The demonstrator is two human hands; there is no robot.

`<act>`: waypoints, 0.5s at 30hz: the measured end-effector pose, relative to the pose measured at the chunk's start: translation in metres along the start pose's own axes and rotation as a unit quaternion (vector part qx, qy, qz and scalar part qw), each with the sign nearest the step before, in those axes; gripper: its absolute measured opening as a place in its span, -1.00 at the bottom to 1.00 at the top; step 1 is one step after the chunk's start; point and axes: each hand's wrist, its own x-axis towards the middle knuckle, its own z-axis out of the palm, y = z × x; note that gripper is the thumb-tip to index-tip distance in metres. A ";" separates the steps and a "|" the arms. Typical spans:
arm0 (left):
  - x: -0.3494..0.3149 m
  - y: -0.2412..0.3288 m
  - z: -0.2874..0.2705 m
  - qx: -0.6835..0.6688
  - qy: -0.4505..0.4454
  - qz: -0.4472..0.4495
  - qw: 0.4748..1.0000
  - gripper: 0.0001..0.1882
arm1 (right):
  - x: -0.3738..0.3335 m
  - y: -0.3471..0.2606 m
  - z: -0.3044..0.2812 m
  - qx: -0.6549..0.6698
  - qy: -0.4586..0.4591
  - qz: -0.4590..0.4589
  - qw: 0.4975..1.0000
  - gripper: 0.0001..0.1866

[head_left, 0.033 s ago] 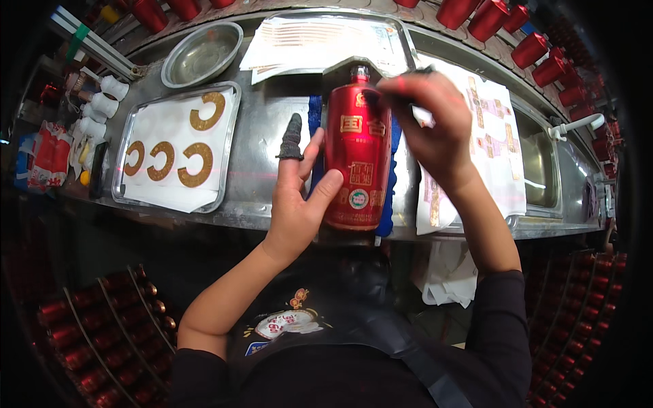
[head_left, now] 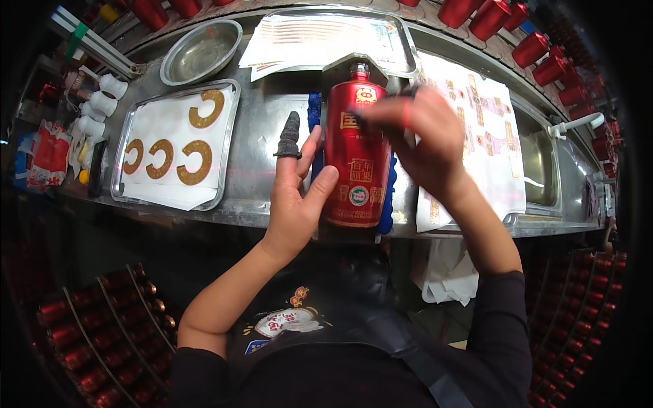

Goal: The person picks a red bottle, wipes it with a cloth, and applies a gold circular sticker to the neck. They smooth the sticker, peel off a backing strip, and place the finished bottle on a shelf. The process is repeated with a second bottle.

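Fingers spread, the left hand point(head_left: 294, 204) seemingly steadies the red liquor bottle point(head_left: 355, 194) from its left; the right hand point(head_left: 435, 136) crosses its front, finger grip too blurred to tell.

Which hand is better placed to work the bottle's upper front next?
Probably the right hand: it reaches over the upper front of the red bottle, while the left hand sits lower, by its left side.

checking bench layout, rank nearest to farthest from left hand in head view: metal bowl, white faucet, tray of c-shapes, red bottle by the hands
1. Red bottle: right of the left hand, at its thumb
2. Tray of C-shapes: left
3. Metal bowl: upper left
4. White faucet: far right
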 end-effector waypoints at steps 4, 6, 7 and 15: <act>-0.009 0.002 -0.011 0.031 0.011 -0.024 0.999 -0.31 | -0.016 -0.059 -0.012 0.106 -0.059 -0.096 0.988 -0.77; -0.012 0.003 -0.016 0.030 0.013 -0.034 0.999 -0.32 | -0.013 -0.065 -0.019 0.154 -0.063 -0.074 0.983 -0.76; -0.013 0.004 -0.018 0.032 0.009 -0.048 0.998 -0.33 | -0.010 -0.061 -0.020 0.064 -0.045 -0.021 0.997 -0.74; -0.030 0.010 -0.028 0.045 -0.031 0.017 0.998 -0.35 | -0.047 -0.080 -0.004 0.116 -0.085 -0.126 0.981 -0.67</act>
